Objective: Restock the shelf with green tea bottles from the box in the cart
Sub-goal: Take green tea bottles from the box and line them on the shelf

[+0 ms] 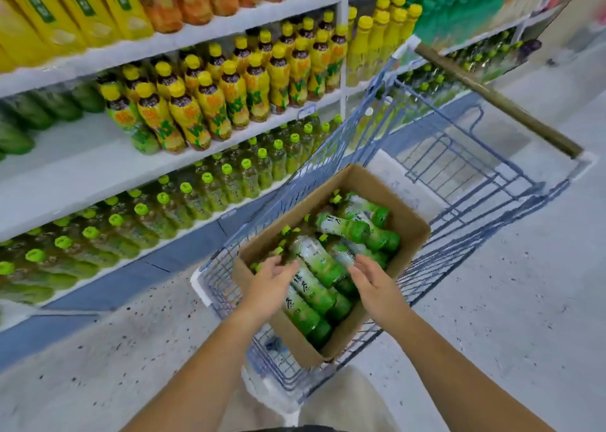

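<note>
I count two hands, my left hand [272,279] and my right hand [373,284]; one cardboard box [413,235]; one cart [439,156]; at least seven green tea bottles [314,261], piled too close for an exact number; and, at ten o'clock, one shelf [82,166] with three stocked tiers.

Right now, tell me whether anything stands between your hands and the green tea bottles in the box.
Nothing visible does. The box is open on top, and the left hand and right hand are directly over the green tea bottles lying inside, with no flap or wrap between.
</note>
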`<state>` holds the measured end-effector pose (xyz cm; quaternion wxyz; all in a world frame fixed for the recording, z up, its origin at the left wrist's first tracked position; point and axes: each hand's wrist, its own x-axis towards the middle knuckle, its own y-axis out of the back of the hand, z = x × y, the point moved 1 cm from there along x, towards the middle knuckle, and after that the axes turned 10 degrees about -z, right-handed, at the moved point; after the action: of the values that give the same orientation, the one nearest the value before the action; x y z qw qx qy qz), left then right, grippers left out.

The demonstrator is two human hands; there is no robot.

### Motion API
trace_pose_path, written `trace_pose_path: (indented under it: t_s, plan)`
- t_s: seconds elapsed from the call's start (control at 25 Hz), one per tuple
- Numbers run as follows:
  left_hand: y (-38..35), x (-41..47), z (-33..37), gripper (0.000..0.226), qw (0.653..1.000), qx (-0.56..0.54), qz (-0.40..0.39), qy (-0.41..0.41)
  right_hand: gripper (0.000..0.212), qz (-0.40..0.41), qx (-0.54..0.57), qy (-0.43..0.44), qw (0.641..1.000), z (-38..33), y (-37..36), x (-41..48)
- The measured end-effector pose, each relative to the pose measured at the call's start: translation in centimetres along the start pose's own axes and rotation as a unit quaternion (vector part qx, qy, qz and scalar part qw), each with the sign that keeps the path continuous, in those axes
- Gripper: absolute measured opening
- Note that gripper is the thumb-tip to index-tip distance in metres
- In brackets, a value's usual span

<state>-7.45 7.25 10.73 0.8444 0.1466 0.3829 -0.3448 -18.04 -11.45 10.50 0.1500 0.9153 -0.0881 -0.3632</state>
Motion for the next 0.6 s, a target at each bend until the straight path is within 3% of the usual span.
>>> trace_pose_path:
  t_s: [0.12, 0.28, 0.44, 0.6]
  plan:
    - [-2.2, 2.7, -1.4, 0.073, 0.997, -0.047, 0.015, 0.051, 0.052, -0.053, -0.053, -0.017, 0.997, 1.4, 0.8, 3.6]
    - [-2.9, 8.2, -4.1, 0.061, 0.993, -0.053, 0.035, 0.095, 0.053, -0.091, -0.101, -0.013, 0.991, 4.3, -0.2, 9.8]
    - [-3.5, 13.1, -6.0, 0.009, 0.982, -0.094, 0.092, 0.139, 0.053, -0.104, -0.138, -0.012, 0.985, 7.3, -1.9, 16.1]
    - [-5.4, 16.9, -6.5, 0.031, 0.976, 0.002, 0.129, 0.174, 0.063, -0.107, -0.207, -0.029, 0.972, 9.4, -3.3, 20.3]
